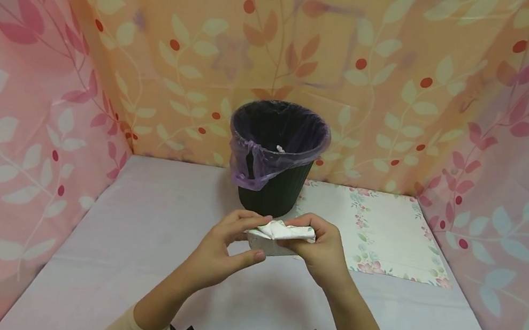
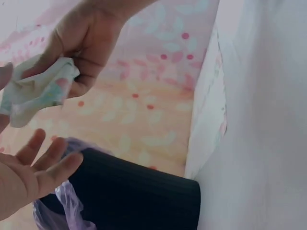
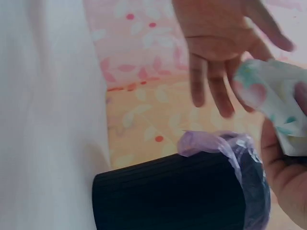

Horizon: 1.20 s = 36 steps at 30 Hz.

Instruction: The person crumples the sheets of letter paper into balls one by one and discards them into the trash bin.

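Observation:
A folded wad of white paper (image 1: 286, 232) with a pink and green flower print is held up in front of the bin. My right hand (image 1: 321, 246) pinches its right end between thumb and fingers. At the left end, my left hand (image 1: 224, 249) has its thumb and fingers spread around the wad, fingertips right at its edge. The left wrist view shows the left hand (image 2: 24, 182) with its fingers apart, below the wad (image 2: 41, 91). In the right wrist view the left hand's fingers (image 3: 218, 88) are extended beside the printed paper (image 3: 273, 96).
Behind the hands stands a black bin (image 1: 271, 192) lined with a purple plastic bag (image 1: 264, 165), with a small white scrap (image 1: 280, 149) inside. A flower-bordered white sheet (image 1: 393, 232) lies to the right on the pale table (image 1: 106, 245). Leaf-patterned curtains (image 1: 198, 61) enclose three sides.

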Motion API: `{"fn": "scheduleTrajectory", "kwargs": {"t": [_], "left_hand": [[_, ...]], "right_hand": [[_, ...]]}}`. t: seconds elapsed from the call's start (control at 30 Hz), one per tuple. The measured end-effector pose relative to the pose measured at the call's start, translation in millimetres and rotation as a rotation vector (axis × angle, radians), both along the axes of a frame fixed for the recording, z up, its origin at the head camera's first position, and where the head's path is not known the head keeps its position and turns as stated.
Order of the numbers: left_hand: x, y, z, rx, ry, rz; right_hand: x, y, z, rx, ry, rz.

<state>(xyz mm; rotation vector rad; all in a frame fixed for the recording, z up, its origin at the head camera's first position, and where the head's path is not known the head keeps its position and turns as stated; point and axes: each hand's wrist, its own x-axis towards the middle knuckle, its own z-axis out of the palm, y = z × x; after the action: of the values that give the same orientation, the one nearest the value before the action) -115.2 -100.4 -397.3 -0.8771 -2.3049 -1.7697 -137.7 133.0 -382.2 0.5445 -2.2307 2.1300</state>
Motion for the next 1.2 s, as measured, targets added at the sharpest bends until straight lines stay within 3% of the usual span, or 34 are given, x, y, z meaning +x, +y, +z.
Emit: {"fn": "scheduleTrajectory", "kwargs": {"t": [0.2,0.33,0.43,0.57,0.77,0.9,0.97,1.1,1.2], "left_hand": [[-4.5,-0.2,0.3,0.184,-0.39,-0.214],[-8.2,-0.3,-0.2,0.237,-0.518,-0.3],[-8.8,-1.8,0.9,0.265,-0.533,-0.286],[-7.9,-4.2,2.7,0.272,-0.538,-0.197],[-7.5,-3.0,-0.9,0.299,-0.531,-0.166],[-9.4,1.4,-6.4,0.338,-0.508,-0.137],[-10.2,3.3,-8.3,0.355,-0.501,-0.091],[-11.1,3.5,-8.9,0.343,-0.45,0.021],[-11.1,0.9,-7.8,0.304,-0.385,0.064]], "right_hand": [[2.1,-6.6,-8.4,0.023,0.254,-0.056],[0.2,-7.6,-12.3,0.029,0.385,-0.014],[-2.9,-7.4,-14.0,0.009,0.439,0.047],[-6.6,-6.3,-13.7,0.022,0.467,0.11],[-3.3,-5.6,-10.1,0.121,0.43,0.108],[-1.0,-4.8,-6.0,0.243,0.448,0.066],[0.2,-3.9,-3.3,0.32,0.47,0.068],[2.4,-1.1,1.7,0.449,0.476,0.141],[4.1,0.9,4.0,0.495,0.454,0.165]]}}
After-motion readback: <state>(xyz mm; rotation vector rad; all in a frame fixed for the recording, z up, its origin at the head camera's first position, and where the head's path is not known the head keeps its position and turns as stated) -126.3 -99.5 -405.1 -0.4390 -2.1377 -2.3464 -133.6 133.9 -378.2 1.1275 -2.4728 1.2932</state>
